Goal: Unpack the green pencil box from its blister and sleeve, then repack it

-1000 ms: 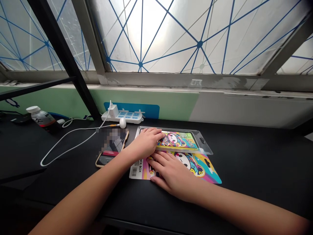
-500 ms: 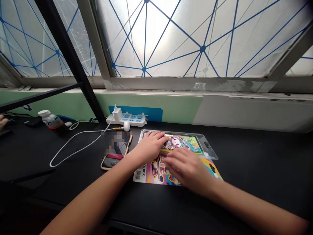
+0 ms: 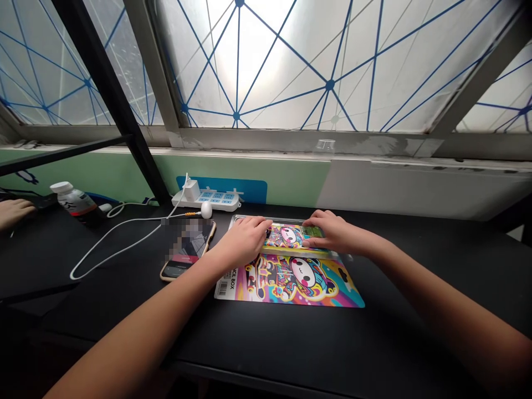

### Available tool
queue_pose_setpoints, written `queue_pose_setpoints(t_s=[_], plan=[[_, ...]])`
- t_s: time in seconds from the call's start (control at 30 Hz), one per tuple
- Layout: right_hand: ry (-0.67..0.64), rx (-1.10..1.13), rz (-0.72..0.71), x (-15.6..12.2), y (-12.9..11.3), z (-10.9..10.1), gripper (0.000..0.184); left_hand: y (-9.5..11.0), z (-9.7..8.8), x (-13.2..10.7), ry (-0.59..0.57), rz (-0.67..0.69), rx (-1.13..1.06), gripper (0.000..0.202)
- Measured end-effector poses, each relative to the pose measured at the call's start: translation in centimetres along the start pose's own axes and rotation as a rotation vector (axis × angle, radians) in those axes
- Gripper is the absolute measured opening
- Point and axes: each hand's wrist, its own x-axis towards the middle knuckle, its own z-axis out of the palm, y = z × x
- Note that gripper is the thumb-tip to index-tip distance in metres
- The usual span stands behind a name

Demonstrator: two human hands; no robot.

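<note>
A colourful pencil box [image 3: 287,237] with a cartoon character lies in a clear plastic shell [image 3: 266,219] on the black table. Its matching printed card [image 3: 291,281], with a barcode and the words "CIL BOX", extends flat toward me. My left hand [image 3: 246,239] rests over the left end of the box, fingers curled across it. At the right end, my right hand [image 3: 332,234] grips the box, fingertips at the far side and thumb at the near side. The palms hide both ends of the box.
A phone [image 3: 183,269] lies left of the card, with a white cable [image 3: 124,226] looping beside it. Behind stand a power strip [image 3: 218,200] and a white-capped bottle [image 3: 77,202]. Another person's hand [image 3: 14,213] is at the far left, beyond a black metal frame [image 3: 112,94].
My right hand has moved up and away from the card onto the right end of the pencil box, uncovering the card's print. My left hand stays on the left end.
</note>
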Motion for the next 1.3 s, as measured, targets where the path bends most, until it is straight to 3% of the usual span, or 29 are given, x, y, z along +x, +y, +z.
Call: queue_pose_setpoints(t_s=[0.33, 0.7, 0.87, 0.93, 1.03, 1.13, 1.2, 1.3], plan=[[0.071, -0.035, -0.023, 0.3, -0.5, 0.0, 0.05, -0.1, -1.1, -0.1, -0.001, -0.077, 0.003, 0.049], [0.457, -0.131, -0.153, -2.9, -2.3, 2.3, 0.038, -1.7, -3.0, -0.2, 0.062, -0.148, 0.024, 0.048], [0.642, -0.183, -0.257, -5.6, -3.2, 1.6, 0.03, 0.7, -5.0, -2.0, 0.12, -0.06, 0.072, 0.029], [0.749, -0.256, -0.332, -7.7, -3.7, 1.3, 0.034, 2.6, -5.5, -4.0, 0.245, 0.038, 0.134, 0.025], [0.816, -0.334, -0.406, -11.2, -4.6, 2.0, 0.035, 5.2, -4.5, -7.5, 0.387, 0.086, 0.108, 0.035], [0.801, -0.337, -0.431, -13.8, -5.2, 4.2, 0.032, 6.3, -2.2, -10.4, 0.443, 0.017, -0.004, 0.038], [0.789, -0.33, -0.45, -14.5, -5.4, 5.7, 0.029, 6.2, -0.9, -11.4, 0.391, -0.069, -0.075, 0.042], [0.7, -0.253, -0.465, -14.5, -5.3, 6.9, 0.022, 5.5, -0.1, -12.0, 0.226, -0.231, -0.246, 0.053]])
